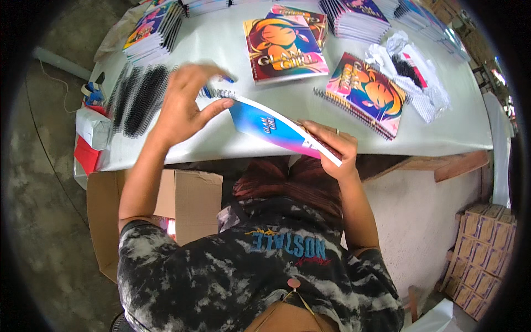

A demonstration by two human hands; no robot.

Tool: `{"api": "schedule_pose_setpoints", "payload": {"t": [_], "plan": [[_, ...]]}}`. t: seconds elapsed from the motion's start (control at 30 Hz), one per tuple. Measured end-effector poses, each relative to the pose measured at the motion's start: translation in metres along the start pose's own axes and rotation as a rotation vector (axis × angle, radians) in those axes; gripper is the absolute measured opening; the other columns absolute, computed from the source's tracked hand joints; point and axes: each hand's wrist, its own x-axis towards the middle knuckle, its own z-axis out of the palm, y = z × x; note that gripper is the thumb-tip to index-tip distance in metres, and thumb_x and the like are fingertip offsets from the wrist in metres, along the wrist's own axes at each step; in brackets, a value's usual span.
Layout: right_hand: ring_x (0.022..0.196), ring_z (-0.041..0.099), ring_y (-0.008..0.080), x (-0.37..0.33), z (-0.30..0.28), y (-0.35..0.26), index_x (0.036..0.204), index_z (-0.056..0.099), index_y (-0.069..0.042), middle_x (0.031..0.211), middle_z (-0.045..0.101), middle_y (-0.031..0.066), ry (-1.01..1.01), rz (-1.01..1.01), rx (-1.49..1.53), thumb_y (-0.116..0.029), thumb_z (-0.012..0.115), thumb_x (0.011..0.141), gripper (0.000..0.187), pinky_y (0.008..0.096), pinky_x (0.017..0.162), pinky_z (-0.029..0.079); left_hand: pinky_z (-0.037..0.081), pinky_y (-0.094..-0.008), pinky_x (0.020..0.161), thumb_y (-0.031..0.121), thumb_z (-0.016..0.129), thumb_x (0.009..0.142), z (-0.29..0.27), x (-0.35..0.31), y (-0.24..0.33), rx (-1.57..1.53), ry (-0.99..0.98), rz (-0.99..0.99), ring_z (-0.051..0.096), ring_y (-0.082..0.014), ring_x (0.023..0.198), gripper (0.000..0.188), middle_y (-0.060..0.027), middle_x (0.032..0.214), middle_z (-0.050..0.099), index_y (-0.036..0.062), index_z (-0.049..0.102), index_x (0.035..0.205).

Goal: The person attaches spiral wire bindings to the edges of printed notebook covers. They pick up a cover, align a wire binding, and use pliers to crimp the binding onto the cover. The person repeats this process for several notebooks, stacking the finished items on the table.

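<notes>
My right hand (334,145) grips one end of a notebook (271,130) with a blue-to-pink cover, held tilted above the table's near edge. At its far left end, a dark wire coil (224,94) sticks out from the page edge. My left hand (191,102) is beside that coil, its thumb stretched toward it and its other fingers curled and blurred. Small blue parts of some object show at its fingers; its kind is hidden. To the right lies a spiral notebook (368,94) with a colourful illustrated cover, coil end protruding.
Loose black coils (146,102) lie at left, near a white wrapped bundle (92,128). Illustrated books (285,47) are stacked at the middle back; notebook stacks (354,19) stand behind. Crumpled paper (428,91) lies at right. An open cardboard box (198,199) stands below the table.
</notes>
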Motion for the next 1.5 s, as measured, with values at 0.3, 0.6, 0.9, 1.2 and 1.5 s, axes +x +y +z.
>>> {"api": "schedule_pose_setpoints", "payload": {"t": [0.3,0.6,0.9,1.2,1.5], "plan": [[0.091,0.065,0.0244,0.006,0.002,0.003,0.105,0.062,0.005,0.100,0.066,0.0176,-0.023,0.040,0.044,0.010,0.056,0.074,0.032,0.0298,0.081,0.050,0.032,-0.0366,0.092,0.014,0.073,0.070,-0.012,0.017,0.015,-0.130,-0.026,0.049,0.049,-0.0257,0.102,0.027,-0.0064,0.097,0.057,0.0071,0.060,0.092],[0.091,0.066,0.0256,0.006,0.015,-0.006,0.104,0.063,0.002,0.101,0.065,0.0178,0.003,-0.075,-0.050,0.002,0.065,0.074,0.030,0.0296,0.078,0.052,-0.003,-0.0600,0.104,0.077,0.044,0.069,0.090,-0.039,-0.009,0.150,0.349,0.118,0.010,-0.0440,0.134,0.102,-0.0211,0.147,0.014,0.0047,0.027,0.139],[0.082,0.067,0.0252,0.005,0.025,-0.002,0.102,0.065,0.001,0.098,0.066,0.0172,0.030,-0.216,-0.087,-0.002,0.070,0.071,0.032,0.0324,0.072,0.053,-0.012,-0.0655,0.098,0.083,0.032,0.070,0.111,-0.050,-0.021,0.046,0.382,0.058,-0.004,-0.0487,0.133,0.114,-0.0310,0.144,0.001,-0.0063,0.012,0.139],[0.084,0.067,0.0268,0.005,0.023,-0.013,0.101,0.066,0.000,0.095,0.066,0.0179,-0.011,-0.192,-0.112,-0.003,0.070,0.070,0.032,0.0327,0.073,0.053,-0.003,-0.0590,0.105,0.081,0.032,0.072,0.098,-0.044,-0.006,0.125,0.536,0.211,0.004,-0.0422,0.135,0.112,-0.0256,0.146,0.007,-0.0102,0.023,0.135],[0.083,0.067,0.0265,0.006,0.031,-0.012,0.104,0.064,0.001,0.098,0.065,0.0177,-0.007,-0.191,-0.091,-0.002,0.070,0.070,0.034,0.0326,0.071,0.054,0.021,-0.0558,0.103,0.078,0.052,0.065,0.104,-0.046,0.010,0.068,0.432,0.162,0.019,-0.0401,0.132,0.114,-0.0263,0.143,0.015,-0.0038,0.020,0.138]]}}
